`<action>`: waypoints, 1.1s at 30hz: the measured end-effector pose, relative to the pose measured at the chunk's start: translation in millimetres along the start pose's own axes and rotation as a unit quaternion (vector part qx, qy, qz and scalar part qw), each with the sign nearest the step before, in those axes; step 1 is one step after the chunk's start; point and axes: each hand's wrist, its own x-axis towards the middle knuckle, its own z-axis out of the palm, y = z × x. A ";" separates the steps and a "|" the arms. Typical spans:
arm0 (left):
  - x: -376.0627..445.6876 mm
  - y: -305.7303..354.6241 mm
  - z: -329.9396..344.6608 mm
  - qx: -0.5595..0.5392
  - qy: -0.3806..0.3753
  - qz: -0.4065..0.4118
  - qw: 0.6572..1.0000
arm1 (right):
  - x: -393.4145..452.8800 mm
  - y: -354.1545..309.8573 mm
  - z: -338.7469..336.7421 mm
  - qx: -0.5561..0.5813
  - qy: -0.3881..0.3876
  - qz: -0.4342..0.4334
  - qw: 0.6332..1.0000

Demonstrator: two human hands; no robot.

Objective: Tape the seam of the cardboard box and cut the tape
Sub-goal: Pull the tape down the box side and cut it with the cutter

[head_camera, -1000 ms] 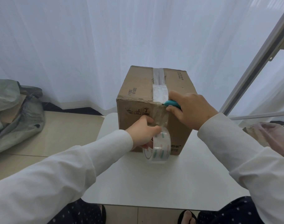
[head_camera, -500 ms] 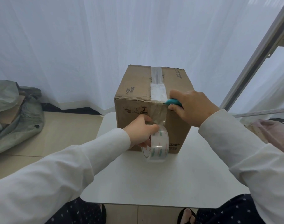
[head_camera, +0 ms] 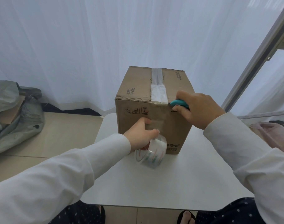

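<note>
Brown cardboard box (head_camera: pixel 147 110) standing on a white table (head_camera: pixel 170 183), toward the far side of it. Shiny clear tape strip (head_camera: pixel 157 88) running along the seam on top, from the far edge to the near edge, then down over the near face.

Left hand (head_camera: pixel 141 135) low at the near face of the box, fingers closed tight around a clear tape roll (head_camera: pixel 151 153). Roll with little coloured marks on it, hanging just near the box, close above the table. Tape stretched from the roll up the near face of the box.

Right hand (head_camera: pixel 199 109) at the top near edge of the box, on the right side of the tape. Fingers shut around a small teal cutter (head_camera: pixel 180 103). Tip of the cutter pointing left, right beside the edge of the tape at the box corner. Touching the tape or not: too hard to tell. Blade too small to see.

White sleeves on both arms. Dark dotted trousers and bare toes at the near edge, under the table.

White curtain (head_camera: pixel 105 46) behind the box, on the far side. Grey bag (head_camera: pixel 13 113) with bits of cardboard in it on the floor, far left. Metal frame (head_camera: pixel 257 59) leaning on the right. Pink plastic bag (head_camera: pixel 273 133) near the right edge.
</note>
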 end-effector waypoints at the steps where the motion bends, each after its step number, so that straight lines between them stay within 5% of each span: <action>1: 0.5 0.5 -0.5 -0.008 0.003 0.003 1.000 | -0.1 -1.6 -0.1 0.001 0.006 -0.004 1.000; 5: 0.0 2.0 -0.7 -0.009 -0.018 0.009 1.000 | -0.4 -5.2 4.1 0.037 0.062 0.018 0.997; 9: -2.0 1.4 -2.9 -0.007 -0.030 0.010 0.999 | -9.0 11.0 8.2 0.175 0.152 0.148 0.961; 14: -4.8 0.0 -7.4 -0.008 -0.044 -0.017 0.999 | -34.9 51.2 28.4 0.245 0.168 0.327 0.897; 17: -4.3 -1.0 -6.5 -0.010 -0.057 -0.038 0.998 | -55.7 85.2 45.2 0.233 0.057 0.414 0.878; 20: -3.1 0.1 -6.2 -0.011 -0.052 -0.043 0.998 | -82.5 108.7 70.5 0.131 -0.144 0.452 0.871; 24: -2.5 0.7 -6.7 -0.012 -0.047 -0.044 0.998 | -111.5 102.4 99.4 -0.037 -0.354 0.379 0.854; 33: 2.8 -2.0 -9.1 -0.008 -0.056 -0.045 0.997 | -103.8 70.5 95.4 -0.040 -0.486 0.312 0.815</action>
